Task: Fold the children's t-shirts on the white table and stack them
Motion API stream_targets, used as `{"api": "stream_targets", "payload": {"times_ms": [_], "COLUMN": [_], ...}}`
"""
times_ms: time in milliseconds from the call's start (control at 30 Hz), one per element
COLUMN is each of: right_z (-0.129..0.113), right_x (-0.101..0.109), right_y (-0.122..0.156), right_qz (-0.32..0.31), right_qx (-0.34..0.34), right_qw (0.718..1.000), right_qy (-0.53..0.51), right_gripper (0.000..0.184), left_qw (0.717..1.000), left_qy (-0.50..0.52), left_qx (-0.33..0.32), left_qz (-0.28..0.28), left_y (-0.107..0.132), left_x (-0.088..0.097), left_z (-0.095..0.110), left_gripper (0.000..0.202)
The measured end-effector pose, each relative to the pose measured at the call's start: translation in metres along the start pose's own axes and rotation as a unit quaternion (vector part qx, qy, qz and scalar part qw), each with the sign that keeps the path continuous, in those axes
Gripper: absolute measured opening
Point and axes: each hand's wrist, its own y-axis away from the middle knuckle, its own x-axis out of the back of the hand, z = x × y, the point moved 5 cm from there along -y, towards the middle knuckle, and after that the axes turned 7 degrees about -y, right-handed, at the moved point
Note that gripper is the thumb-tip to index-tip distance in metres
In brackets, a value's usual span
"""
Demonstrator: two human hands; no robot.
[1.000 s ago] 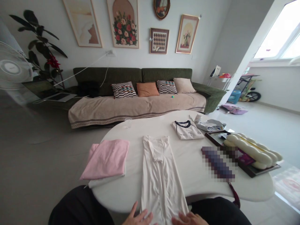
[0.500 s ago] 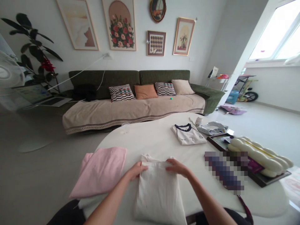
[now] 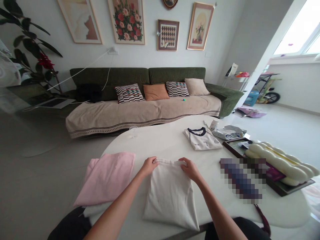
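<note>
At far garment (image 3: 171, 196) corners, both hands (image 3: 149, 165) (image 3: 190, 169)

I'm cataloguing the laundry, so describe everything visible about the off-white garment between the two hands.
The off-white garment looks like soft, plain fabric, lightly creased and folded into a rough block, wider toward the person. It lies on the white table, its near side close to the table's edge. Its far edge looks uneven. The left hand and right hand hold its far corners.
</note>
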Motion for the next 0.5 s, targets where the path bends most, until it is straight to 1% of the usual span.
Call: {"api": "stream_targets", "payload": {"times_ms": [67, 100, 133, 167, 200, 233, 267, 300, 333, 400, 500], "right_z": [-0.002, -0.004, -0.007, -0.009, -0.012, -0.014, -0.015, -0.015, -0.013, -0.010, -0.008], "right_x": [-0.005, -0.009, -0.015, -0.022, -0.031, -0.042, -0.053, -0.064, -0.072, -0.082, -0.083], "right_y": [0.003, 0.009, 0.016, 0.025, 0.035, 0.045, 0.054, 0.062, 0.068, 0.075, 0.076], "right_qz": [0.046, 0.071, 0.095, 0.112, 0.119, 0.113, 0.097, 0.074, 0.049, 0.020, 0.022], "right_qx": [-0.010, -0.009, -0.002, 0.014, 0.033, 0.051, 0.063, 0.064, 0.053, 0.017, -0.024], "right_qw": [0.999, 0.997, 0.994, 0.990, 0.985, 0.980, 0.975, 0.971, 0.968, 0.964, 0.957], "right_qy": [0.028, 0.042, 0.061, 0.087, 0.120, 0.155, 0.190, 0.220, 0.240, 0.266, 0.287], "right_gripper": [0.045, 0.047, 0.048, 0.048, 0.048, 0.048, 0.048, 0.049, 0.050, 0.051, 0.050], "left_qw": [0.998, 0.995, 0.989, 0.983, 0.976, 0.967, 0.958, 0.951, 0.947, 0.944, 0.942], "left_qy": [-0.022, -0.039, -0.061, -0.091, -0.126, -0.165, -0.201, -0.230, -0.255, -0.286, -0.304], "left_qx": [0.025, 0.024, 0.006, -0.029, -0.078, -0.127, -0.165, -0.182, -0.179, -0.140, -0.096], "left_qz": [0.055, 0.093, 0.131, 0.156, 0.162, 0.150, 0.125, 0.097, 0.081, 0.083, 0.101], "left_y": [0.002, 0.007, 0.014, 0.023, 0.034, 0.044, 0.054, 0.063, 0.069, 0.075, 0.075], "left_x": [-0.004, -0.007, -0.011, -0.017, -0.025, -0.037, -0.049, -0.060, -0.068, -0.076, -0.078], "left_z": [0.000, 0.001, 0.004, 0.008, 0.014, 0.018, 0.020, 0.020, 0.018, 0.011, 0.005], "left_gripper": [0.034, 0.038, 0.042, 0.044, 0.045, 0.045, 0.046, 0.047, 0.048, 0.049, 0.050]}}
